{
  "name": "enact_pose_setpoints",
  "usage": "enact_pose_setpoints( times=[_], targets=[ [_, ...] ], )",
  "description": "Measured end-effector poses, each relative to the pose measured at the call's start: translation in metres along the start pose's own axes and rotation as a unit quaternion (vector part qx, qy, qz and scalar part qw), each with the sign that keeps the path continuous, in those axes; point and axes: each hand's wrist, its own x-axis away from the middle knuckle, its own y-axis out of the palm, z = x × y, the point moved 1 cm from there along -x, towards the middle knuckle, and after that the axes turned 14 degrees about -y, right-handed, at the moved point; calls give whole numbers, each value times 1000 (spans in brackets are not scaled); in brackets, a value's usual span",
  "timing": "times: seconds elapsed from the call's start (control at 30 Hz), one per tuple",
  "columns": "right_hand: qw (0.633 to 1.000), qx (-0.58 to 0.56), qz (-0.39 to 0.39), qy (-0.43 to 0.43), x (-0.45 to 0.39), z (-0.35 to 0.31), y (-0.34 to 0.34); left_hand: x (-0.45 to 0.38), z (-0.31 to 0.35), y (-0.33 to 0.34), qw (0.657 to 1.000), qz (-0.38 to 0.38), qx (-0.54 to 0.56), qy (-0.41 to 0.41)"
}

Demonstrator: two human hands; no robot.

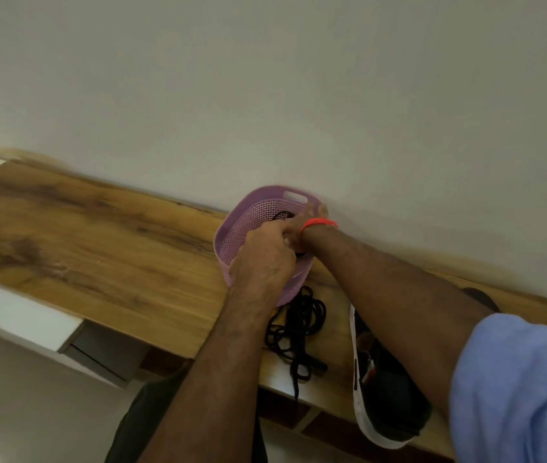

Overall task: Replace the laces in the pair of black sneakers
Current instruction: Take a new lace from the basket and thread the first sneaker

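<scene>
Hands in the basket, fetching laces

Hands meet inside the pink basket (232, 235) at the far wall: left hand (265, 259) clenched around something dark, probably a lace; right hand (305, 222) reaches in, its grasp hidden. Loose laces (295, 332) lie just near the basket; a sneaker (389, 396) sits right. Next: lift a lace clear and carry it to the sneaker.

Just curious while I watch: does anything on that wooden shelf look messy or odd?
Yes. A tangle of black laces lies loose beside the pink basket, one end dangling over the shelf edge. A black sneaker overhangs that edge too.
</scene>
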Motion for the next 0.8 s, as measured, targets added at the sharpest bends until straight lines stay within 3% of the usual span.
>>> enact_pose_setpoints(
  times=[0.13, 0.23, 0.33, 0.4, 0.53, 0.67, 0.73, 0.8],
  targets=[
    [997, -16, 73, 33, -5, -4, -3, -8, -3, -8, 1000, 22, -11, -5],
    [970, -138, 195, 48, -7, 3, -9, -16, -10, -16, 999, 39, -1, -2],
    [874, -340, 348, 22, 7, 10, -26, -22, -14, -21, 998, 66, 17, -12],
    [798, -456, 393, -4, 27, 10, -41, -23, -13, -21, 996, 72, 45, 1],
    [664, -632, 388, -95, 76, 1, -65, -20, -5, -20, 990, 95, 73, 77],
    [542, -740, 355, -179, 124, -1, -82, -9, 6, -12, 991, 81, 58, 87],
    [505, -767, 345, -195, 142, 4, -88, -4, 9, -8, 991, 93, 46, 89],
    [497, -767, 355, -197, 153, 13, -93, -3, 7, -5, 993, 90, 45, 69]
  ],
)
